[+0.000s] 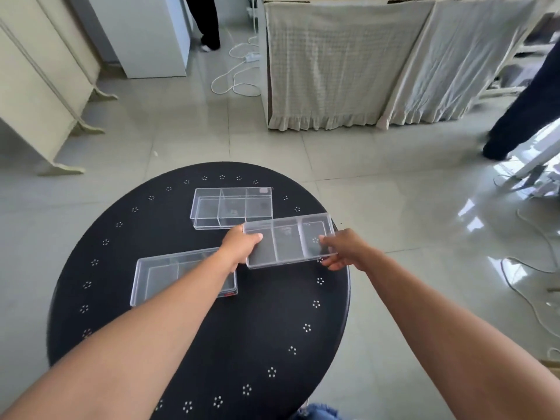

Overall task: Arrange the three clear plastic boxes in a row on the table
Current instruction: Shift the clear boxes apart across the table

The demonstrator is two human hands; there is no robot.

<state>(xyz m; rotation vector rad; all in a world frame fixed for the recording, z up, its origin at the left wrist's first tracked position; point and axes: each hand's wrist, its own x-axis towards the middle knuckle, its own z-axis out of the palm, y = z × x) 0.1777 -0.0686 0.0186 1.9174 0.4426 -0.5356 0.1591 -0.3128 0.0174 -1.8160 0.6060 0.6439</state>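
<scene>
Three clear plastic boxes with inner dividers are over a round black table (212, 344). One clear box (231, 207) rests at the far side of the table. A second clear box (169, 275) lies at the near left, partly hidden under my left forearm. The third clear box (288, 241) is held slightly tilted at the right side of the table. My left hand (241, 245) grips its left end. My right hand (344, 250) grips its right end. I cannot tell whether this box touches the table.
The table's right edge runs just beyond the held box. White cables (236, 77) trail on the tiled floor beyond. A cloth-draped frame (348, 65) stands at the back. A person's legs (521, 110) are at the right, another's at the back.
</scene>
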